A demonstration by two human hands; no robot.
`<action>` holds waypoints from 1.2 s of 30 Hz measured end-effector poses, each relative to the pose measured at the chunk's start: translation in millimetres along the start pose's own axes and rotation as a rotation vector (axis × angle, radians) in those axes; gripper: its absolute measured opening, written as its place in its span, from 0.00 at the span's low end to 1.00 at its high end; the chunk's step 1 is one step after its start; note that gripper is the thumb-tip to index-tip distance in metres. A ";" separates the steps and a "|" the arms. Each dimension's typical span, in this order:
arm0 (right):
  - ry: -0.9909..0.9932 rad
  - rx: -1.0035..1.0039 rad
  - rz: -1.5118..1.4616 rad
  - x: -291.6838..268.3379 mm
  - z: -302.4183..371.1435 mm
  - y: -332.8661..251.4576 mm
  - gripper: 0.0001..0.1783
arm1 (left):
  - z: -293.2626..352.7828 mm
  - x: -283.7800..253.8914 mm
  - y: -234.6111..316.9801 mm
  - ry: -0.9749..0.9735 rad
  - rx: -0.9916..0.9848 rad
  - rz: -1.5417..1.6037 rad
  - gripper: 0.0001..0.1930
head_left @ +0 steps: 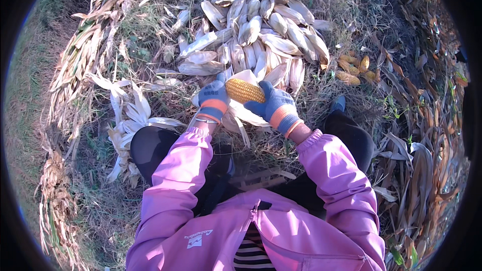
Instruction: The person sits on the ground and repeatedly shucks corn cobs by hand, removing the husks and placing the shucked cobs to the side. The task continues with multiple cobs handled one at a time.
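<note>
In front of my knees is an ear of yellow corn (243, 91), its kernels bare. My right hand (277, 104), in a blue work glove with orange bands, grips the ear's right end between thumb and fingers. My left hand (212, 98), gloved alike, is closed at the ear's left end, where pale husk shows around it. Peeled husk leaves (247, 114) spread below the ear, between both hands. What my left fingers pinch is partly hidden by the glove.
A pile of unhusked ears (266, 32) lies just beyond my hands. Several bare yellow ears (351, 68) rest on the ground at right. Stripped husks (133, 115) lie by my left knee. Dry stalks (83, 65) line the left; more dry leaves (424, 180) stand at right.
</note>
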State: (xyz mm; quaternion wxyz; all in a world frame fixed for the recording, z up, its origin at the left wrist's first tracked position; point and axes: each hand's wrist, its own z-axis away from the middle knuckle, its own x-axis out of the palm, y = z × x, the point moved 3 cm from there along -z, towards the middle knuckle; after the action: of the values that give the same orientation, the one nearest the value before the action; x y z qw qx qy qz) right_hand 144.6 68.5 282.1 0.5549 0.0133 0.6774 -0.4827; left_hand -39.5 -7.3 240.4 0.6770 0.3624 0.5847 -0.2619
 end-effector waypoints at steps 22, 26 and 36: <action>-0.398 0.399 -1.500 35.6 -17.8 27.3 0.23 | -35.9 -5.8 -87.2 0.478 -0.223 1.400 0.18; -0.319 0.482 -1.436 31.4 -13.4 35.0 0.23 | -28.0 -82.0 -85.0 0.619 -0.119 0.609 0.19; -0.278 0.434 -1.464 33.1 -16.7 30.9 0.25 | 44.2 -262.7 -217.9 0.729 -0.257 -0.725 0.28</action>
State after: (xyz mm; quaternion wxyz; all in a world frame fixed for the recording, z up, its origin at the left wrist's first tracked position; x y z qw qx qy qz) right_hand 136.6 79.1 235.6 0.1594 -0.3898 0.3281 -0.8456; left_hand -229.5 -191.5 460.4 0.3346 0.1188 0.8973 -0.2623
